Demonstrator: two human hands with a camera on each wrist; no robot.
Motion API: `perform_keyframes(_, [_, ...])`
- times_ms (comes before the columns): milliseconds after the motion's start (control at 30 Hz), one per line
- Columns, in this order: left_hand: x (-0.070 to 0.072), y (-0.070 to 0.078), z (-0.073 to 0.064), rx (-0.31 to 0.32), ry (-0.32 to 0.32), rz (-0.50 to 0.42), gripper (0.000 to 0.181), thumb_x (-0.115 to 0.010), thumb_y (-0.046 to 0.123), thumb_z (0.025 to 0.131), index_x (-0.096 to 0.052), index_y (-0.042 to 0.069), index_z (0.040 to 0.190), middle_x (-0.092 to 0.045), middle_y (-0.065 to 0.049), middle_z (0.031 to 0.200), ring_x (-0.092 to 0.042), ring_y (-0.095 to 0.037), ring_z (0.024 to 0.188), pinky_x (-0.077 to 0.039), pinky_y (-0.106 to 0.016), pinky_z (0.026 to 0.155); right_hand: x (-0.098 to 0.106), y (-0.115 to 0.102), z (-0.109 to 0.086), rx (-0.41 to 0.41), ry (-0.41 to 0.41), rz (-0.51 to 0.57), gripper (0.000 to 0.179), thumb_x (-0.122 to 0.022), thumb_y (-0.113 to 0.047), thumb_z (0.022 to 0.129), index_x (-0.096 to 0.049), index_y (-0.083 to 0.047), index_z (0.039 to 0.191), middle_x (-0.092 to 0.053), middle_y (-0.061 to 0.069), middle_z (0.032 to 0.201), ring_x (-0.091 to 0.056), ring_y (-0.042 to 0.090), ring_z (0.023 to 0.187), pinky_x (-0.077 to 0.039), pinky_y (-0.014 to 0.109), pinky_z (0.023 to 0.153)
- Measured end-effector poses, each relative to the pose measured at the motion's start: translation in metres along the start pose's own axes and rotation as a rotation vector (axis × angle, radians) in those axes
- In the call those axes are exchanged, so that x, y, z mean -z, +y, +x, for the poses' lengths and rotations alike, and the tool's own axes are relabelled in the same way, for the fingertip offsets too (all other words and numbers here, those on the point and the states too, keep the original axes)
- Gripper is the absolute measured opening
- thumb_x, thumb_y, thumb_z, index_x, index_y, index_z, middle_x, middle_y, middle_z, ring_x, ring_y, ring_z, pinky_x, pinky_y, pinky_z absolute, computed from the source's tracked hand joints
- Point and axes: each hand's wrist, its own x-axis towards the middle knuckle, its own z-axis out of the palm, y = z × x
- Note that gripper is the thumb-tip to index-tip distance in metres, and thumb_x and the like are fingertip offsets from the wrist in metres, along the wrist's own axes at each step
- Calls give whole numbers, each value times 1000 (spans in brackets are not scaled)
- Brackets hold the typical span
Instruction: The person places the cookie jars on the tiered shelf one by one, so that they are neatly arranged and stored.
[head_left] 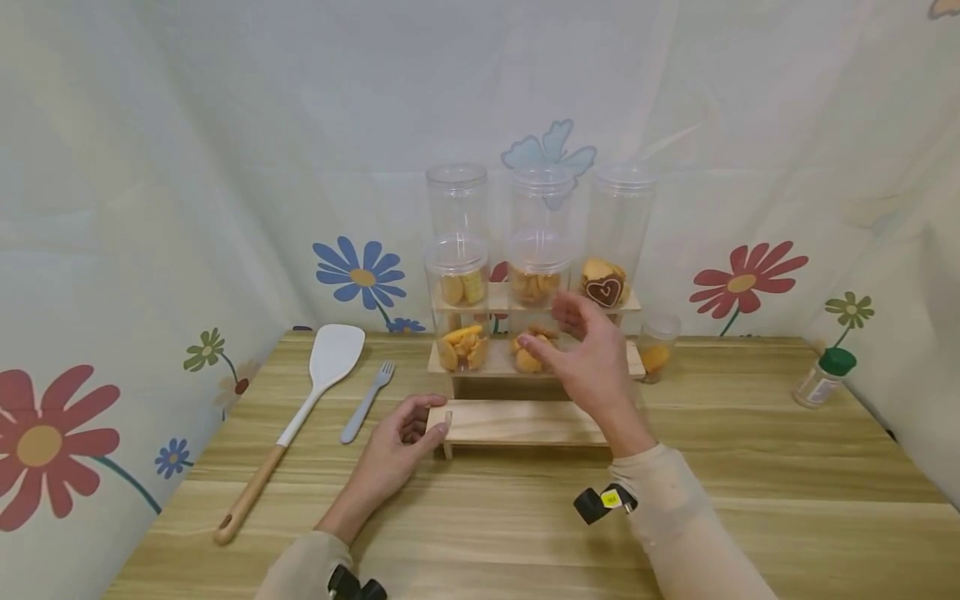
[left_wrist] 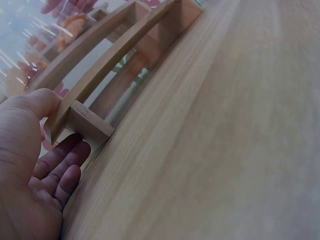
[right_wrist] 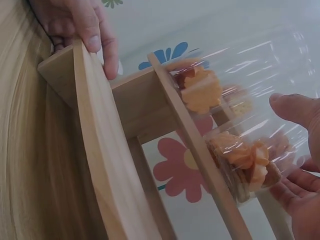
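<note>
A three-step wooden rack (head_left: 517, 421) stands on the table. My left hand (head_left: 405, 437) grips the left end of its lowest step, the thumb on top and the fingers around the end, as the left wrist view shows. On the middle step are two clear jars of cookies, a left jar (head_left: 462, 321) and a middle jar (head_left: 528, 333). My right hand (head_left: 596, 358) is at the right side of the middle jar. Its thumb (right_wrist: 292, 111) stands apart from the fingers, with the jar partly between them; whether the fingertips touch it I cannot tell.
Three tall clear jars stand on the top step, the right jar (head_left: 618, 225) holding cookies. A small jar (head_left: 657, 350) is right of the rack, a green-capped shaker (head_left: 825, 379) farther right. A white spatula (head_left: 333, 358) and a grey fork (head_left: 367, 404) lie at the left.
</note>
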Motion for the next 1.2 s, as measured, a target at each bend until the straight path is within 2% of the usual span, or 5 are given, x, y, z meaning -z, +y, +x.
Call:
perform_keyframes(167, [0,0,0,-1,1,3,37,-79,29,107,-70,25,142,-75,-5,112,-69,-21,97,-54,-27,82,-3,3,0,9,2,0,76,-100,-31,87,-64,-7,150,-71,12,144,-68,31,134,-54,46,115])
perform_keyframes(600, [0,1,-1,-5,2,3,37,-79,30,107,-70,26,142,-75,-4,113,-70,-22,100,-55,-28,84,-5,5,-1,20,-16,-18,85,-97,-34,91,-56,-10,161,-67,10,148,-65,30,135,-53,46,116])
perform_keyframes(1200, [0,2,-1,9,5,-12,37,-80,28,107,-71,24,142,-75,-5,113,-69,-21,98,-55,-27,83,-3,7,-1,16,-41,-51,88,-98,-31,89,-53,-8,162,-65,11,151,-64,31,135,-55,49,114])
